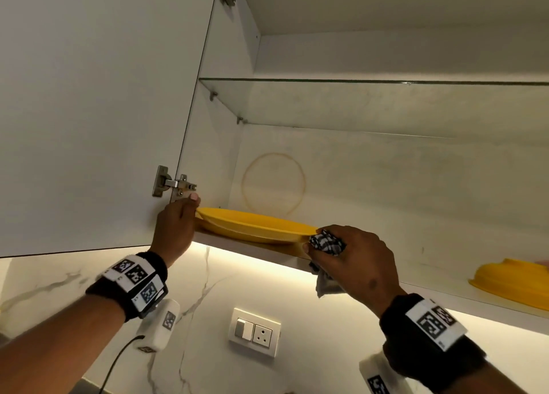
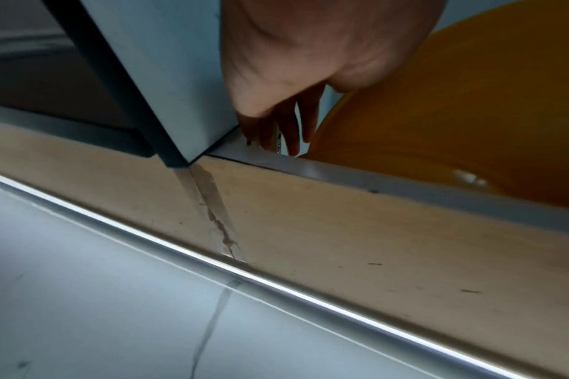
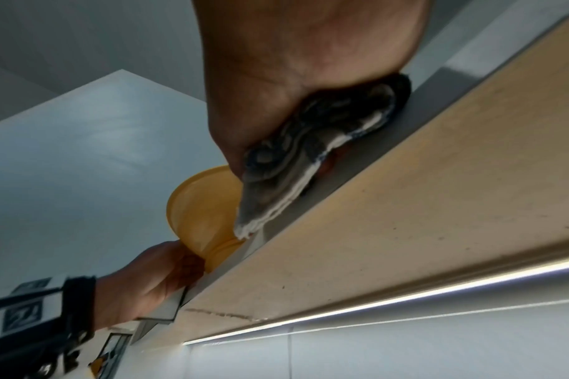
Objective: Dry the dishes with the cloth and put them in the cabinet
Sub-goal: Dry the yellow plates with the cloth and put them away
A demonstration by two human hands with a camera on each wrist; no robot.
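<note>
Right hand (image 3: 292, 84) grips checked cloth (image 3: 308, 153) beside yellow plate (image 3: 201, 205).

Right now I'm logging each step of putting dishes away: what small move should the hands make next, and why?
Probably slide the yellow plate further back onto the bottom shelf. Its front rim overhangs the shelf edge, and the left hand and the right hand, which also grips the cloth, hold its two ends.
</note>
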